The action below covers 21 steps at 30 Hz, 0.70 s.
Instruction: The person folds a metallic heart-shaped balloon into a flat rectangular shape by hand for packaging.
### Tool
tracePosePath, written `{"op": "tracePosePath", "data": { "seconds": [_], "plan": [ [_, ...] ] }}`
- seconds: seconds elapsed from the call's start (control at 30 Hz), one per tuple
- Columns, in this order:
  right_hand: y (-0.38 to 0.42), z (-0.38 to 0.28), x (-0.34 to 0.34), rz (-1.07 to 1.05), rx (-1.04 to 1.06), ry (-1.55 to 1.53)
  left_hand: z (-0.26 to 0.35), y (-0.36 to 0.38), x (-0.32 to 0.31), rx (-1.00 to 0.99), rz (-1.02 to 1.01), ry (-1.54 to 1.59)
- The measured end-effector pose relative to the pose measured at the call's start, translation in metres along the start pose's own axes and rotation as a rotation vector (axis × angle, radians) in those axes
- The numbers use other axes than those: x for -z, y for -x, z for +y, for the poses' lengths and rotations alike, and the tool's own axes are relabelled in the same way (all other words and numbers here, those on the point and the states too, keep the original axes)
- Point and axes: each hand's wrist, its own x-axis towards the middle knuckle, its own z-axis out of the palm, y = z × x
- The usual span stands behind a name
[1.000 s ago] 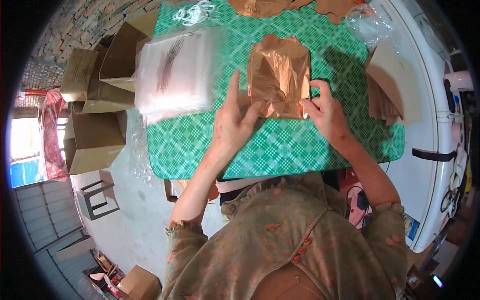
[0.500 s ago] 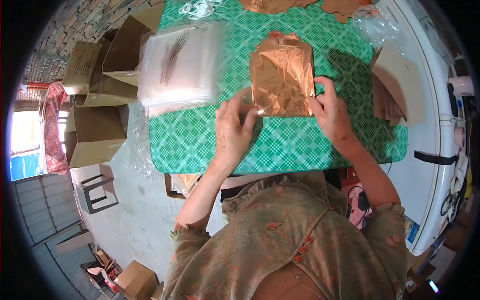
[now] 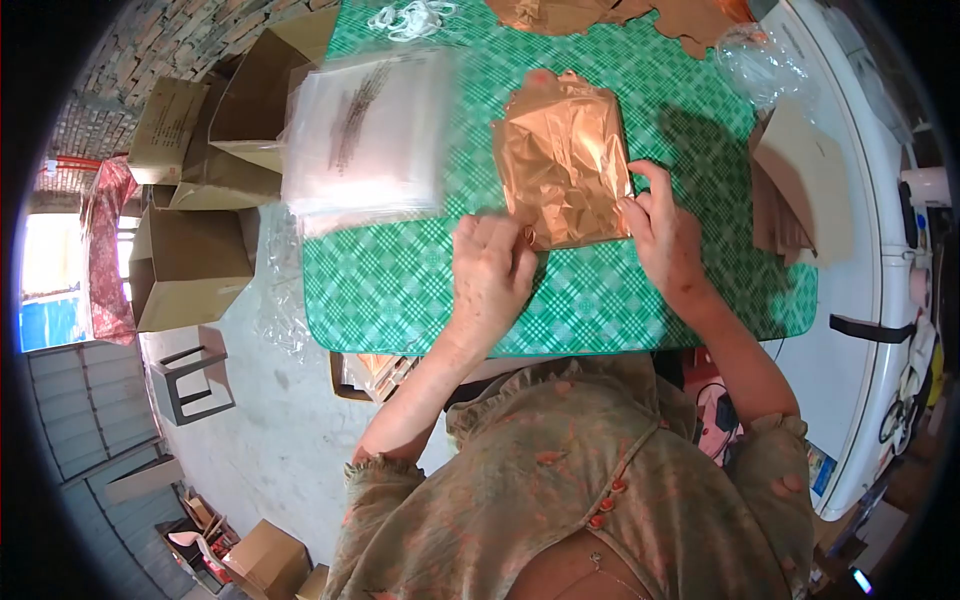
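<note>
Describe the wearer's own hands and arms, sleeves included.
The left hand and right hand are bare, with no gloves and no watch visible. The left sleeve and right sleeve are short, olive-brown with reddish-orange patches, and gathered into frilled ends.

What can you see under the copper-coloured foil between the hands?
Green patterned tablecloth shows around the copper-coloured foil, which appears to rest on it. Whatever lies directly beneath the foil is covered and cannot be seen.

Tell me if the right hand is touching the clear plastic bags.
No: the right hand is at the right edge of the copper foil, while the clear plastic bags lie left of it.
</note>
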Motion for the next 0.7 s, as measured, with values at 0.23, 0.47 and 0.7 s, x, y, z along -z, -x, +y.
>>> {"op": "tracePosePath", "data": {
  "seconds": [0.23, 0.47, 0.7],
  "plan": [
    [-0.0013, -0.0052, 0.0025, -0.022, -0.016, 0.023, 0.0002, 0.0001, -0.0039, 0.001, 0.007, 0.027],
    [-0.0024, -0.003, -0.0003, -0.022, -0.004, 0.088, 0.0055, -0.0012, -0.0052, -0.082, -0.027, -0.109],
    [-0.0053, -0.0021, -0.0016, -0.066, -0.06, 0.152, 0.0059, -0.0041, -0.0074, -0.096, -0.021, -0.182]
  ]
}}
